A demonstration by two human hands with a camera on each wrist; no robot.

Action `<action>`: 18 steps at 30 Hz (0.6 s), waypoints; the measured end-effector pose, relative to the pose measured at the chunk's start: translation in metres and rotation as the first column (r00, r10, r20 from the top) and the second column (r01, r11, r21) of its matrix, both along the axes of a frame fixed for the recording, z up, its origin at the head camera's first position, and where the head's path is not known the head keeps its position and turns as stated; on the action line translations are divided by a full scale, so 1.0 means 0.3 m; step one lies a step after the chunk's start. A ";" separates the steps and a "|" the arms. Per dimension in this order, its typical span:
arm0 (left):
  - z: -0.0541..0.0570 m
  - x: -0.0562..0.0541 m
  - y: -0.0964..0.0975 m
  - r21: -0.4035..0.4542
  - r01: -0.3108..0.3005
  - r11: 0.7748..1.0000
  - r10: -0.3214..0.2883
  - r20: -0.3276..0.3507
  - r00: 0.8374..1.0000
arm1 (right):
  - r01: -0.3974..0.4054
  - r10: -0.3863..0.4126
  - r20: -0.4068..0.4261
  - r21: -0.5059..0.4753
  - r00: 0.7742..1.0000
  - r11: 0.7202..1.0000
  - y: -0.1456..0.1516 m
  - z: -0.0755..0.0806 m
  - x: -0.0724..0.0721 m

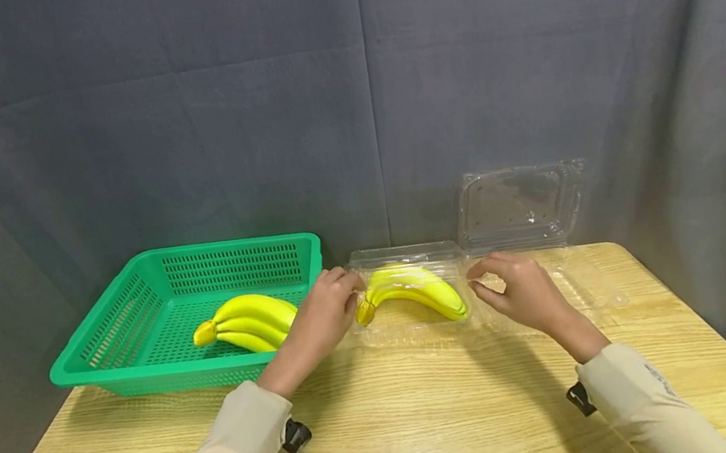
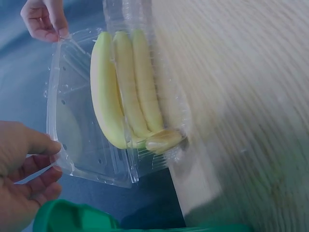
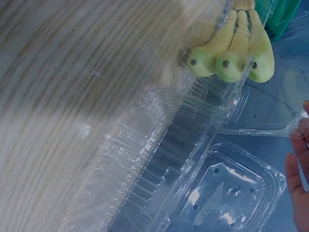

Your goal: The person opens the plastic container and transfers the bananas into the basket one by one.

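A clear plastic clamshell container holds a bunch of yellow bananas, its stem end toward the left. The hinged lid stands tilted above the fruit, not flat against the base. At the lid's left front corner, my left hand pinches the edge between thumb and fingers. My right hand pinches the opposite corner; the right wrist view shows only part of those fingers. Through the transparent plastic the bananas stay visible.
To the left, a green plastic basket has another banana bunch in it, partly behind my left forearm. A second clear container stands open on the right with its lid upright. Grey curtains surround the wooden table.
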State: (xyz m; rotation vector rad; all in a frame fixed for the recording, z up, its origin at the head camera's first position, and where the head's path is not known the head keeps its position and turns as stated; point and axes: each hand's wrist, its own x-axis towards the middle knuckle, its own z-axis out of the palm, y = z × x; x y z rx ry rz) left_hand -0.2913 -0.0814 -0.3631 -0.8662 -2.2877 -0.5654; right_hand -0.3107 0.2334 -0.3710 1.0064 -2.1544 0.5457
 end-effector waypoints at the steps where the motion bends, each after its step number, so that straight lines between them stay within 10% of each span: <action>1: 0.002 -0.001 -0.001 0.011 0.000 1.000 0.000 0.012 1.000 | -0.001 0.001 0.007 -0.011 1.000 1.000 0.001 0.000 -0.003; 18: 0.044 -0.029 -0.004 0.135 -0.039 0.990 0.016 0.170 0.985 | 0.062 -0.029 0.157 -0.207 0.987 0.976 -0.009 0.040 -0.029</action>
